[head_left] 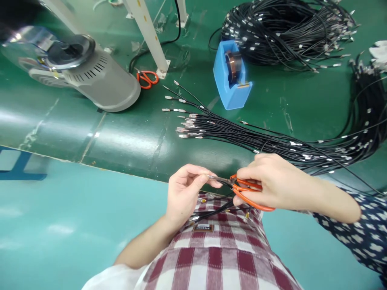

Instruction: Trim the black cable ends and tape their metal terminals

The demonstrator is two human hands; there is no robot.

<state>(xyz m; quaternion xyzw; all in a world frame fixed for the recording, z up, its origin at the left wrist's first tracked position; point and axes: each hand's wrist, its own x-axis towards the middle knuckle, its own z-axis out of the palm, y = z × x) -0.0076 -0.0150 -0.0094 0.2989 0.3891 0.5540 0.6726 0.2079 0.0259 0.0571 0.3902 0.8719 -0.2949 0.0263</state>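
Green, shiny table (pixel 133 141) holds a long bunch of thin black wires (pixel 229 131). Our right hand (pixel 276 181) grips metal scissors with orange handles (pixel 236 188); our left hand (pixel 183 193) pinches something tiny at their tips, maybe a wire end. Snipping, we think, needs still fingers.

In our left hand (pixel 184 195) we pinch the tip of a thin cable; our right hand (pixel 267 183) grips orange-handled scissors (pixel 254 197), blades at our left fingertips. Beyond them, black cables (pixel 229 131) lie near a blue tape dispenser (pixel 226 86).
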